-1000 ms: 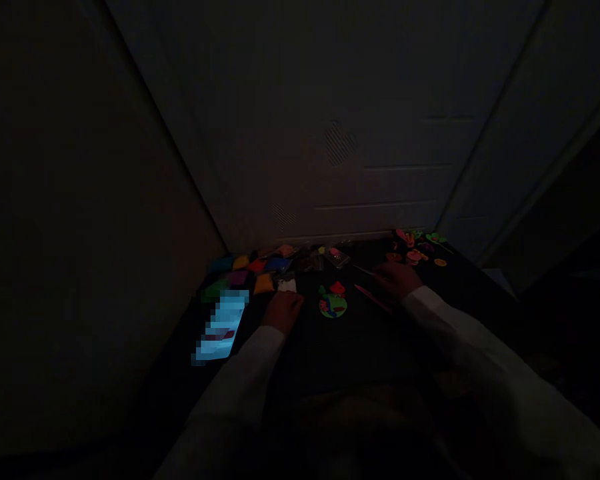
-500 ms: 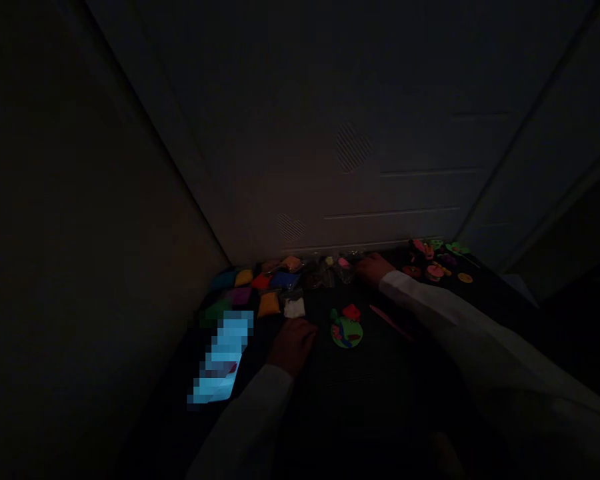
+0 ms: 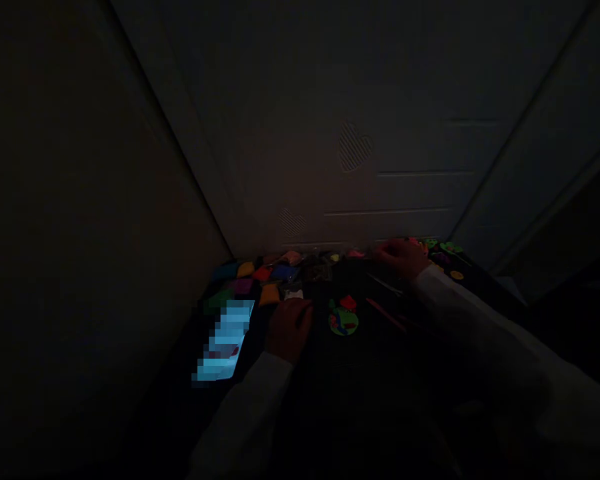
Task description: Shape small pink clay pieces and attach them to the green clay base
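Note:
The scene is very dark. My left hand (image 3: pixel 290 327) rests on the dark table (image 3: pixel 360 373), just below a small white clay packet (image 3: pixel 294 294); its fingers look curled, but I cannot make out whether they hold anything. My right hand (image 3: pixel 403 257) reaches to the far edge of the table, near small clear packets (image 3: pixel 353 254) and a cluster of colourful clay figures (image 3: pixel 443 250). Its fingers are too dim to read. A round green clay piece with red and blue bits (image 3: pixel 344 319) lies between my hands. A thin red stick tool (image 3: pixel 384 314) lies right of it.
Several coloured clay packets (image 3: pixel 260 273) lie in rows at the table's far left. A lit phone screen (image 3: pixel 225 340) glows at the left edge. Walls close in on the left, back and right.
My right hand has moved from the stick tool to the far packets and then rightward along the back edge. My left hand has stayed near the white packet.

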Demonstrator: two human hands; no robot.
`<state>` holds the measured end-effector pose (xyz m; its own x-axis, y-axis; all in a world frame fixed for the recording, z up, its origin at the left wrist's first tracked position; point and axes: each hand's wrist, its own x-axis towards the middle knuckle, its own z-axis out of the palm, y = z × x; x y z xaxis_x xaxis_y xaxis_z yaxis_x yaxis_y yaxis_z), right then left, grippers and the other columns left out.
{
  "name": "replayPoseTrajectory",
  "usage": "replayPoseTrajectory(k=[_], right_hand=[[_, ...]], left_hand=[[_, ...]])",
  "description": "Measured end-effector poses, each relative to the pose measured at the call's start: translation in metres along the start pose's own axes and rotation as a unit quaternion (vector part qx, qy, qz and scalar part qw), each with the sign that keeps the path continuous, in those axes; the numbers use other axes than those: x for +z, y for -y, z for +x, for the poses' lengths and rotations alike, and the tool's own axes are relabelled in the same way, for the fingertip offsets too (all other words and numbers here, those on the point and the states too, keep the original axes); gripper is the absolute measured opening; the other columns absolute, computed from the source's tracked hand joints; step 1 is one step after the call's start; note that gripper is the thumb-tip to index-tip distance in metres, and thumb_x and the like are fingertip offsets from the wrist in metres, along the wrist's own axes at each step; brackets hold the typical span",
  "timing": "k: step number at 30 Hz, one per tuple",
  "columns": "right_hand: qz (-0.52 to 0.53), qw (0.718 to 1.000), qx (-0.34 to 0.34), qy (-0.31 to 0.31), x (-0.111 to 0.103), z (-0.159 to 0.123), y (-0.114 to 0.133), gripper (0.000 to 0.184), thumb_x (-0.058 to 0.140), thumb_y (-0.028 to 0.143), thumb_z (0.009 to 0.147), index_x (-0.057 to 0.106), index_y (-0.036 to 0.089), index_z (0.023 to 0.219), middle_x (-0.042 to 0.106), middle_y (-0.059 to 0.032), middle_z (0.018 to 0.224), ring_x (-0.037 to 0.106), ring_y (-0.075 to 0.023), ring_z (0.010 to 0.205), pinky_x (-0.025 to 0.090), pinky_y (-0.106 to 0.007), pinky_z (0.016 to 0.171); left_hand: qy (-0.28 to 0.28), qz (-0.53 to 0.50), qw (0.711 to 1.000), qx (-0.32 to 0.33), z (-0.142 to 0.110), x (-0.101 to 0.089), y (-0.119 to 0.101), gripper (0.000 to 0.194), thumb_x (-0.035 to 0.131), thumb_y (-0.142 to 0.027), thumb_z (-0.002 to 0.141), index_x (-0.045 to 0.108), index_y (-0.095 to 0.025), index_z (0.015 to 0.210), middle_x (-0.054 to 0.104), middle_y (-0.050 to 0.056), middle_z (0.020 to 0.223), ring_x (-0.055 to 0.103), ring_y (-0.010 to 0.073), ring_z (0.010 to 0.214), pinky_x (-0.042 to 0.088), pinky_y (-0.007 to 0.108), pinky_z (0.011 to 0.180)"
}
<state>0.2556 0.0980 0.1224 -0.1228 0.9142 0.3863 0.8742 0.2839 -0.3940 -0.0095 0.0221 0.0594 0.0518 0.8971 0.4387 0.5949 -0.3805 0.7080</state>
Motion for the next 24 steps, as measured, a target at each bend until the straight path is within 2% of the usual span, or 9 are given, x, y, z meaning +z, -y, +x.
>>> replayPoseTrajectory(k=[2,3,6,8,12,15,20,24], right_hand=[[0.042,0.999,-0.001,-0.013,-0.007,-0.034,0.022,0.029,0.038,0.04,0.078,0.057,0.017,0.08,0.062,-0.0002,0.072,0.056,-0.0101,0.064,0.041,-0.02,0.056],[0.109,0.994,0.002,-0.027,-0.007,-0.053,0.034,0.028,0.041,0.041,0.076,0.057,0.017,0.078,0.061,-0.0006,0.07,0.056,-0.0108,0.064,0.042,-0.021,0.056],[0.192,0.981,-0.007,-0.028,0.003,-0.11,0.072,0.021,0.045,0.037,0.076,0.056,0.02,0.079,0.06,-0.0006,0.072,0.055,-0.012,0.063,0.043,-0.024,0.058],[0.211,0.977,-0.027,-0.017,0.012,-0.142,0.092,0.015,0.045,0.032,0.077,0.055,0.022,0.081,0.061,-0.0008,0.078,0.056,-0.0134,0.072,0.044,-0.027,0.067],[0.235,0.97,-0.057,0.008,0.03,-0.178,0.111,0.014,0.043,0.026,0.078,0.052,0.024,0.089,0.058,-0.0022,0.094,0.053,-0.0147,0.089,0.043,-0.03,0.079],[0.238,0.969,-0.061,0.026,0.041,-0.187,0.112,0.014,0.042,0.025,0.079,0.051,0.024,0.089,0.058,-0.0015,0.094,0.053,-0.0139,0.089,0.043,-0.03,0.079],[0.265,0.963,0.031,0.043,0.056,-0.196,0.112,0.012,0.042,0.028,0.078,0.051,0.019,0.081,0.059,-0.001,0.077,0.055,-0.011,0.07,0.044,-0.024,0.064],[0.266,0.961,0.069,0.033,0.06,-0.199,0.111,0.013,0.044,0.027,0.077,0.052,0.017,0.076,0.058,-0.0015,0.071,0.054,-0.0105,0.066,0.042,-0.022,0.061]], left_hand=[[-0.013,-0.019,1.0,0.006,-0.007,-0.005,-0.027,0.016,0.051,-0.03,0.073,0.062,-0.024,0.082,0.06,0.004,0.087,0.052,0.0187,0.087,0.037,0.029,0.084],[-0.008,-0.041,0.999,-0.005,-0.012,-0.007,-0.041,0.015,0.051,-0.031,0.072,0.062,-0.024,0.08,0.061,0.003,0.085,0.053,0.0177,0.084,0.039,0.028,0.081],[0.054,-0.113,0.992,-0.029,-0.035,-0.011,-0.075,0.014,0.053,-0.033,0.071,0.062,-0.026,0.08,0.062,0.001,0.087,0.055,0.0168,0.083,0.041,0.025,0.076],[0.073,-0.125,0.988,-0.053,-0.053,-0.013,-0.085,0.016,0.059,-0.035,0.066,0.062,-0.027,0.08,0.062,0.001,0.088,0.055,0.0172,0.082,0.042,0.026,0.074],[0.103,-0.075,0.988,-0.09,-0.079,-0.019,-0.081,0.015,0.057,-0.037,0.067,0.061,-0.026,0.076,0.064,0.0,0.076,0.056,0.016,0.069,0.043,0.026,0.065],[0.103,-0.011,0.992,-0.078,-0.09,-0.019,-0.07,0.014,0.052,-0.034,0.071,0.06,-0.024,0.074,0.063,0.002,0.073,0.056,0.0161,0.067,0.042,0.028,0.065],[0.151,0.085,0.985,-0.007,-0.095,-0.01,-0.062,0.02,0.04,-0.026,0.077,0.058,-0.018,0.074,0.061,0.006,0.077,0.055,0.0179,0.075,0.041,0.031,0.07],[0.191,0.12,0.974,0.017,-0.094,-0.008,-0.063,0.021,0.038,-0.022,0.077,0.058,-0.016,0.074,0.061,0.005,0.077,0.054,0.0178,0.077,0.039,0.033,0.073]])
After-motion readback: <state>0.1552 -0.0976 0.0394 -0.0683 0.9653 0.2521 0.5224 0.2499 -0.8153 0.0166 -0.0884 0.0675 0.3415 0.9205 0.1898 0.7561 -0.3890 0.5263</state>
